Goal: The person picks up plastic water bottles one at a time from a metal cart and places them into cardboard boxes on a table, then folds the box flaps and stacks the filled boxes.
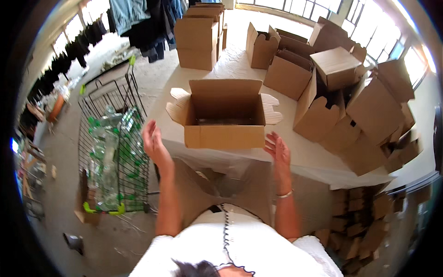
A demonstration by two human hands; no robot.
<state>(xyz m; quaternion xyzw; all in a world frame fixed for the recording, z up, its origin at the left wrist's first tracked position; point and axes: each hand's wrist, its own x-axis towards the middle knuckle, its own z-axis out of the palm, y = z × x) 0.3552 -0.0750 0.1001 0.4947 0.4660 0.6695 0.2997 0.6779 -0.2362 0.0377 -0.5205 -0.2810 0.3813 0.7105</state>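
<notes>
An open cardboard box stands in front of me at the table's near edge. Its far flap is raised and its side flaps spread outward, so the dark inside shows. Off its left side, apart from the cardboard, my left hand is held in the air, fingers loosely stretched and holding nothing. Close to the box's lower right corner is my right hand, with a bracelet on the wrist. Its fingers are apart and grip nothing; whether a fingertip touches the cardboard I cannot tell.
The table has a pale plastic cover. Piled open boxes fill its right side; stacked boxes stand at its far left. A wire shopping cart with clear plastic bottles is at my left. Flattened cardboard lies below right.
</notes>
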